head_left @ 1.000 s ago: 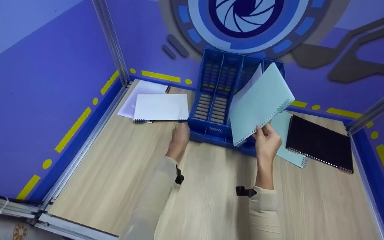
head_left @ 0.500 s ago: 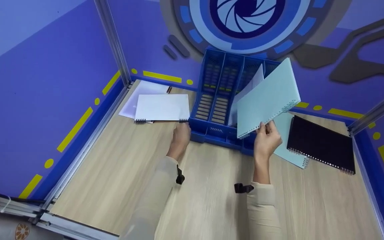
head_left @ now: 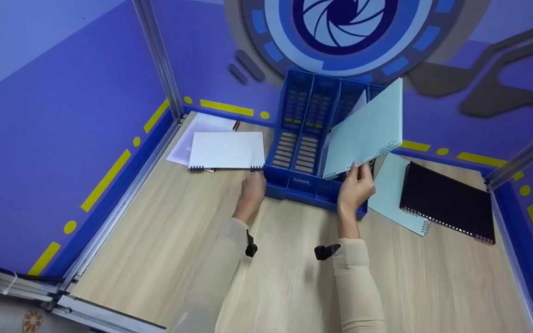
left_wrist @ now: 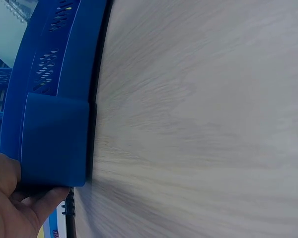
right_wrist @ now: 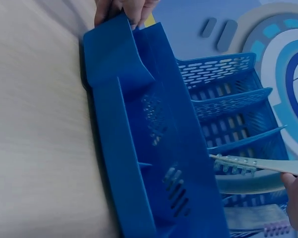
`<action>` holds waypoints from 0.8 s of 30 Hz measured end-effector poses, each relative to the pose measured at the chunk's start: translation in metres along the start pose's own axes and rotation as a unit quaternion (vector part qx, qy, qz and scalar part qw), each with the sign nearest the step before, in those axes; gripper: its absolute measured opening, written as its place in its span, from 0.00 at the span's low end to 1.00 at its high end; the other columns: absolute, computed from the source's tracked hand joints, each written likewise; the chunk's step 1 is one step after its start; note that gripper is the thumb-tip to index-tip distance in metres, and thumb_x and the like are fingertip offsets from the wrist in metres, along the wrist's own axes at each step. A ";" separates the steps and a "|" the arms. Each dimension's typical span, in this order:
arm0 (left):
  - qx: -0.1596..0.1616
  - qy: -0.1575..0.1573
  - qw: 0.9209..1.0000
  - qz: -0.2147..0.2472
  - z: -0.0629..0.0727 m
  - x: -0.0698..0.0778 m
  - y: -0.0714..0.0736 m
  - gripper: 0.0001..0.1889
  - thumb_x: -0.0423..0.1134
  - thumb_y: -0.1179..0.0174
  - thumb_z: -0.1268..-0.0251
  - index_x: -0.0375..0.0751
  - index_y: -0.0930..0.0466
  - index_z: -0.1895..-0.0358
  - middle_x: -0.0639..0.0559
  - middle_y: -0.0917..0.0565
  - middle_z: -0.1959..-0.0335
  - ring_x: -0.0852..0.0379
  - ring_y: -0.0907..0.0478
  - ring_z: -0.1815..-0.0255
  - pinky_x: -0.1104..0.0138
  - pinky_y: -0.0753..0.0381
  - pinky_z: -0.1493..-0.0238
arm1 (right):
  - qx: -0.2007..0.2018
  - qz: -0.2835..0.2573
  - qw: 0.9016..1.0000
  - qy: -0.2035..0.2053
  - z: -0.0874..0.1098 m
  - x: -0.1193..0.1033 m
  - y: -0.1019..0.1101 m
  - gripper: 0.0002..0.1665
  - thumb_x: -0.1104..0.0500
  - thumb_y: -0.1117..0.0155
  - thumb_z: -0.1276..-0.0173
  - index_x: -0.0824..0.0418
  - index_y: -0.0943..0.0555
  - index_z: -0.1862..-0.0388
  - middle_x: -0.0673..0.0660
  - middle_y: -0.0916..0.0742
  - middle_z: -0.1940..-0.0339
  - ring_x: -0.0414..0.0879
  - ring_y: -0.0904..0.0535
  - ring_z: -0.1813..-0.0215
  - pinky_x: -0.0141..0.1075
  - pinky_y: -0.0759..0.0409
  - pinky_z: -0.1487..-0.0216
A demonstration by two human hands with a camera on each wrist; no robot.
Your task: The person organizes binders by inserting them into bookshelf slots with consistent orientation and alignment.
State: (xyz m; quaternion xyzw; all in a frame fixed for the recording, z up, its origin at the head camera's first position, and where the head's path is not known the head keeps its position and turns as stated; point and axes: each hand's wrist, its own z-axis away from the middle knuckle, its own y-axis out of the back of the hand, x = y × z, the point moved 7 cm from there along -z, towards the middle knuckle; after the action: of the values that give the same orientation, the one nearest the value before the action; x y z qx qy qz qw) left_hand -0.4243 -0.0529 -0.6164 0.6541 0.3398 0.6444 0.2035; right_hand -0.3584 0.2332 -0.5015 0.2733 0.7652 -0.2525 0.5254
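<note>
My right hand pinches a pale green spiral notebook by its coil-bound edge, fingers on top. The notebook leans over the right compartments of a blue file organizer. At the organizer's front left corner, my left hand grips the plastic, thumb and fingers around the corner in the left wrist view. A pale lilac sheet or cover stands in the organizer, mostly hidden behind the green notebook. In the right wrist view, a notebook with a pinkish coil lies in the lowest compartment shown.
Left of the organizer, a white spiral notebook overlaps a lilac one. On the right, a black spiral notebook lies partly over another pale green notebook. Purple wall panels enclose the wooden table.
My right hand has carried the green notebook up, away from me, then slightly left over the organizer, tilting it flatter. The left hand has stayed on the organizer's corner.
</note>
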 end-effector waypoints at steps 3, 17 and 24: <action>0.005 -0.008 1.000 -0.004 0.000 0.001 0.000 0.10 0.33 0.51 0.25 0.32 0.22 0.62 0.32 0.15 0.62 0.34 0.15 0.64 0.45 0.19 0.63 | 0.002 -0.007 1.000 -0.013 0.004 -0.005 -0.001 0.14 0.73 0.43 0.26 0.75 0.17 0.46 0.74 0.14 0.50 0.64 0.16 0.47 0.47 0.17 0.47; -0.015 -0.006 1.000 -0.006 0.000 0.002 -0.002 0.12 0.34 0.51 0.23 0.33 0.21 0.64 0.33 0.14 0.63 0.37 0.15 0.64 0.46 0.19 0.63 | -0.016 0.095 0.995 0.011 -0.016 0.049 -0.027 0.10 0.66 0.39 0.25 0.71 0.22 0.67 0.68 0.16 0.69 0.54 0.23 0.68 0.30 0.28 0.66; -0.011 -0.011 1.000 0.002 0.001 0.001 0.001 0.11 0.35 0.52 0.23 0.35 0.22 0.64 0.35 0.15 0.64 0.38 0.15 0.64 0.46 0.19 0.63 | -0.049 0.157 0.986 -0.035 -0.015 0.075 -0.040 0.06 0.65 0.38 0.25 0.68 0.17 0.62 0.64 0.12 0.62 0.52 0.18 0.64 0.33 0.27 0.64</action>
State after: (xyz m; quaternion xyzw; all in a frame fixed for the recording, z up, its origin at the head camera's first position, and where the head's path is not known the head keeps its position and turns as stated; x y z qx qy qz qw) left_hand -0.4237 -0.0525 -0.6153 0.6601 0.3289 0.6410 0.2128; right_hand -0.4176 0.2259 -0.5631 0.3553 0.7054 -0.1385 0.5975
